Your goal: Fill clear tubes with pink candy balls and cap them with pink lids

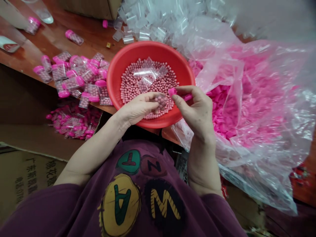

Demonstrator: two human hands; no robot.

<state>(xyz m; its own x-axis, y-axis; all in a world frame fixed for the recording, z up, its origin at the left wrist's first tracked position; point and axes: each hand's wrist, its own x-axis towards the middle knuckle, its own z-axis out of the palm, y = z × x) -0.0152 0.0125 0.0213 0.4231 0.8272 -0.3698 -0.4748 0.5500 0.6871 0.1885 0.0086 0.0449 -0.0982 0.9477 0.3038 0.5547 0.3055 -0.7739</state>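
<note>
Over the red basin (118, 65), my left hand (138, 107) is closed around a clear plastic bottle (161, 100) filled with pink beads. Its open end points towards my right hand (196, 107), which pinches a pink cap (172, 92) between thumb and forefinger. The cap is close to the bottle but apart from it. Another pink piece (187, 97) shows within the curled fingers of my right hand. Inside the basin lie many loose pink beads (130, 85), with several empty clear bottles (149, 77) on top of them.
Capped bead-filled bottles (74, 80) are heaped left of the basin, and more (74, 121) lie in a cardboard box (29, 98) below. Clear empty bottles (153, 19) are piled behind. To the right, a transparent bag (259, 154) holds pink caps (222, 108).
</note>
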